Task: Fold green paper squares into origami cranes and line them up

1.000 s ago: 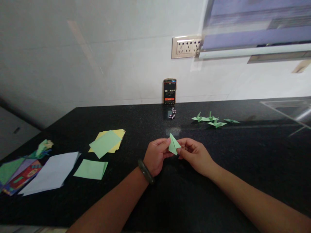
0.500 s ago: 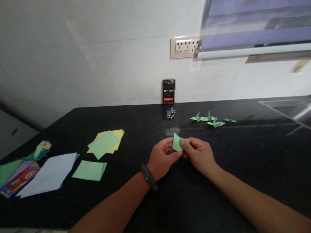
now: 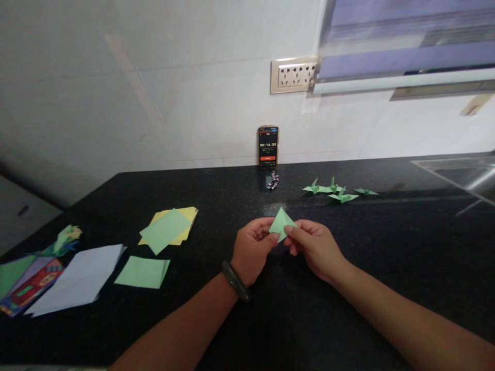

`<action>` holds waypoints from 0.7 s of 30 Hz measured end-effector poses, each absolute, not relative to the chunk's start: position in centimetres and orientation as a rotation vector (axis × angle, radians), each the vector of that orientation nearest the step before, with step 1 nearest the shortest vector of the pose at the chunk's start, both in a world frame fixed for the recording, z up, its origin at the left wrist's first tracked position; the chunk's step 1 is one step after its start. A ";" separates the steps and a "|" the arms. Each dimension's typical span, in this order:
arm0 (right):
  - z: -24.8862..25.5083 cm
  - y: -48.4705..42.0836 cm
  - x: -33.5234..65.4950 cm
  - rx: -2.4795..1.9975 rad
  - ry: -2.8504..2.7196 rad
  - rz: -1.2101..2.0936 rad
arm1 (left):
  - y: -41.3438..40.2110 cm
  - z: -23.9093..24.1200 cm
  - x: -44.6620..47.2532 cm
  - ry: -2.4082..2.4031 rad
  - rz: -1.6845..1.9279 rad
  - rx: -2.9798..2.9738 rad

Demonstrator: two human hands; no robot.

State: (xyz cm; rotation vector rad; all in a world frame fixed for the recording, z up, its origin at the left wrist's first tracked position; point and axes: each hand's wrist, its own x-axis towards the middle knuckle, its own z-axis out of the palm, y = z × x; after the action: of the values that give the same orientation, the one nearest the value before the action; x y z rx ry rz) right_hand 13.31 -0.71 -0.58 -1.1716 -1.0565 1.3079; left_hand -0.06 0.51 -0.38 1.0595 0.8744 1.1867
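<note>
A small folded green paper (image 3: 282, 223), a pointed triangle shape, is held just above the black counter (image 3: 367, 268). My left hand (image 3: 253, 250) pinches its left lower edge with thumb and fingers; a dark bangle sits on that wrist. My right hand (image 3: 315, 247) pinches its right lower edge. Both hands are closed on the paper, knuckles nearly touching.
Several finished green paper cranes (image 3: 334, 191) lie at the back right. A phone (image 3: 268, 146) showing a timer leans on the wall, with a small bead item (image 3: 274, 180) before it. Yellow and green sheets (image 3: 169, 226), a green sheet (image 3: 144, 271), a white sheet (image 3: 79, 278) and patterned papers (image 3: 27, 281) lie left.
The green paper has been turned between my fingers, now showing a flat triangle with its point up. Both hands stayed in much the same place. The timer advanced.
</note>
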 end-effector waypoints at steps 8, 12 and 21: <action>-0.5 -0.6 13.6 -1.199 -1.245 1.188 | 0.8 -0.5 -0.6 0.906 1.084 1.122; -0.5 -0.4 13.8 -1.254 -1.314 1.081 | 0.6 -0.3 -0.5 0.870 1.005 0.957; -1.4 0.1 14.7 -1.252 -1.646 0.007 | 0.6 -0.1 -0.3 0.781 0.985 0.685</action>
State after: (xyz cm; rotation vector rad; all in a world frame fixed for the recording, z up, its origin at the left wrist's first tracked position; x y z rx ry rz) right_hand 14.71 0.09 -1.36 -1.2522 -1.6458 0.0066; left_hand -0.26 0.58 -0.14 0.6847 0.7807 0.9847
